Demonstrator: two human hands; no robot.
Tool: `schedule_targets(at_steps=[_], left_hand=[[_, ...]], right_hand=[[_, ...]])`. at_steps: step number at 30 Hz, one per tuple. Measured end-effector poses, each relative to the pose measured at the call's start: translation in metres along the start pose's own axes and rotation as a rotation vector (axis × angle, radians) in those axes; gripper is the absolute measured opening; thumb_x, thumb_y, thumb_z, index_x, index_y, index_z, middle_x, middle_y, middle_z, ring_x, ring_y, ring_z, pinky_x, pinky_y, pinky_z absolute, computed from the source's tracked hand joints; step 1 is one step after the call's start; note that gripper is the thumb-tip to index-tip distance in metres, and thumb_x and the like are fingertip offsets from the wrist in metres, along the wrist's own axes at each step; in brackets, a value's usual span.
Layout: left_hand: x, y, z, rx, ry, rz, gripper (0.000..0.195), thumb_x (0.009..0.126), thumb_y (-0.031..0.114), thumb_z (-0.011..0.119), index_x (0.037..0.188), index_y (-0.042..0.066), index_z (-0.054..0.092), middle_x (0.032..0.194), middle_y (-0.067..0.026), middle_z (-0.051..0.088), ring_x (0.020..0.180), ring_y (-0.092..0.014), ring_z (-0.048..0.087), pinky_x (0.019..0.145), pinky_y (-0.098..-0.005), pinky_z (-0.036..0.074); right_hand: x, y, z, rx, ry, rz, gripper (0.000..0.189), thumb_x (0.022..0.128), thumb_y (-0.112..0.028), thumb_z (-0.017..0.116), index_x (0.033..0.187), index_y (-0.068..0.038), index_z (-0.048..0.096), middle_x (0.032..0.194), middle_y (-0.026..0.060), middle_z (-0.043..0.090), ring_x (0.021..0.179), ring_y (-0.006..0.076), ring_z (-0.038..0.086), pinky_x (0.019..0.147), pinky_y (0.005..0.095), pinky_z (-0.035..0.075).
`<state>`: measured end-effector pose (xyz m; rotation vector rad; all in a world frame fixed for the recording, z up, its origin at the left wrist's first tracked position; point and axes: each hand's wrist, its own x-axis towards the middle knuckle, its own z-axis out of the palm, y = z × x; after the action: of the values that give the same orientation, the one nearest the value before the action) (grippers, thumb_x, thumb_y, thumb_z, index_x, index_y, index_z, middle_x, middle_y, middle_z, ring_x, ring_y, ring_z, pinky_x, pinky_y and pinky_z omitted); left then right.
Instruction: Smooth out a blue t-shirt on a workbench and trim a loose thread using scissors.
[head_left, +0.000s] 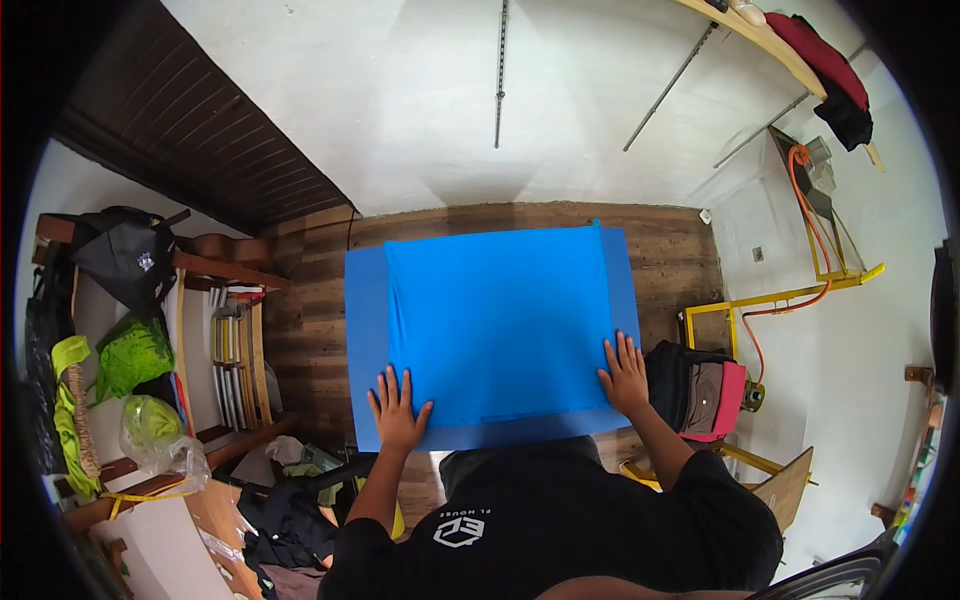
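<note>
A bright blue piece of fabric (499, 322) lies spread over a darker blue tabletop or board (366, 330), with strips of that surface showing along its left, right and near sides. My left hand (397, 416) rests palm down at the fabric's near left, fingers spread and holding nothing. At the right edge of the fabric, my right hand (626, 379) lies flat too, partly on the cloth and partly on the darker surface. A few lengthwise creases run along the cloth's left side. Its far right corner sticks up slightly past the board's far edge.
Left stands a wooden rack (232, 277) with a black bag (127, 255), green fabric (136, 356) and a plastic bag (165, 442). At right are a stack of folded cloth (701, 394), a yellow metal frame (772, 300) and an orange hose (814, 210). A white wall (435, 97) rises beyond.
</note>
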<state>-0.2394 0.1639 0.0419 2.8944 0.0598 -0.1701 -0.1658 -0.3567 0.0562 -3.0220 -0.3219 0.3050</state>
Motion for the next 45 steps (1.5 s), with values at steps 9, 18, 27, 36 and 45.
schedule_targets(at_steps=[9, 18, 27, 36, 45], left_hand=[[0.006, 0.043, -0.002, -0.085, 0.119, -0.026, 0.072, 0.102, 0.051, 0.059, 0.16, 0.01, 0.046, 0.176, -0.021, 0.022, 0.163, -0.046, 0.014, 0.124, -0.0727, 0.007], [0.024, 0.094, 0.02, -0.11, 0.043, 0.343, 0.074, 0.104, 0.06, 0.053, 0.166, 0.021, 0.039, 0.177, -0.0176, 0.021, 0.162, -0.044, 0.018, 0.126, -0.0676, 0.011], [-0.027, -0.021, 0.009, 0.004, 0.074, -0.059, 0.082, 0.107, 0.064, 0.044, 0.17, 0.014, 0.028, 0.178, -0.0174, 0.016, 0.164, -0.041, 0.015, 0.127, -0.068, 0.005], [0.002, 0.015, 0.01, -0.261, 0.157, -0.474, 0.048, 0.103, 0.037, 0.068, 0.143, 0.011, 0.06, 0.152, -0.0143, 0.056, 0.14, -0.039, 0.05, 0.112, -0.0618, 0.034], [0.026, -0.048, 0.03, -0.679, 0.336, -0.581, 0.031, 0.096, 0.031, 0.079, 0.102, 0.002, 0.073, 0.087, -0.0108, 0.075, 0.077, -0.028, 0.072, 0.069, -0.0441, 0.054]], right_hand=[[-0.009, -0.074, -0.006, 0.1, 0.175, 0.073, 0.065, 0.106, -0.032, 0.057, 0.165, -0.013, 0.038, 0.177, 0.0181, 0.02, 0.163, 0.0415, 0.017, 0.127, 0.0598, 0.02], [0.021, -0.164, 0.015, 0.155, 0.092, -0.366, 0.066, 0.107, -0.051, 0.054, 0.167, -0.029, 0.036, 0.177, 0.0177, 0.02, 0.161, 0.0412, 0.023, 0.128, 0.0587, 0.021], [-0.07, -0.036, 0.013, -0.003, 0.022, 0.153, 0.075, 0.111, -0.057, 0.039, 0.172, -0.019, 0.019, 0.18, 0.0087, 0.014, 0.164, 0.0349, 0.016, 0.131, 0.0555, 0.014], [-0.038, -0.026, 0.011, 0.165, 0.333, 0.399, 0.036, 0.102, -0.041, 0.068, 0.116, -0.009, 0.071, 0.126, 0.0118, 0.069, 0.115, 0.0374, 0.064, 0.096, 0.0522, 0.049], [-0.003, -0.007, 0.011, 0.517, 0.48, 0.127, 0.03, 0.099, -0.032, 0.075, 0.1, -0.004, 0.064, 0.086, 0.0142, 0.068, 0.083, 0.034, 0.069, 0.072, 0.051, 0.054]])
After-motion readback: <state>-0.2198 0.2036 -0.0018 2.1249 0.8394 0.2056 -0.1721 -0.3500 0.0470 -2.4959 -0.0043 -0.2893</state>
